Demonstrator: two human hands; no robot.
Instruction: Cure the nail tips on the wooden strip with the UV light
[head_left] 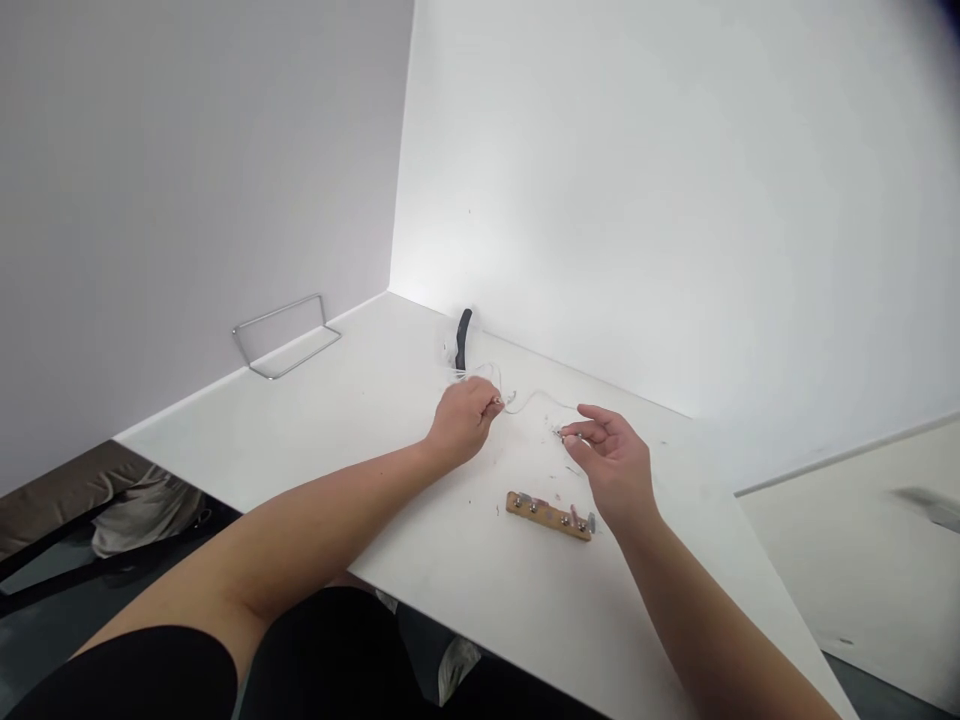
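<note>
Above the middle of the white table, my left hand (466, 420) is closed in a pinch, with a small shiny end showing at its fingertips. A thin white wire (536, 394) curves from near those fingertips toward my right hand (611, 462). The right thumb and index finger pinch a tiny metallic piece (559, 433), too small to name, while another finger extends outward. Between the hands and the table's front edge lies a wooden strip (549, 516) with several metal screws or studs and small coloured parts on it.
Behind my left hand stands a black curved handle-like object (463, 340) with white wire loops beside it. A bent metal wire frame (286, 338) rests against the left partition. Small scraps dot the tabletop (360, 430). White walls rise behind and at the left.
</note>
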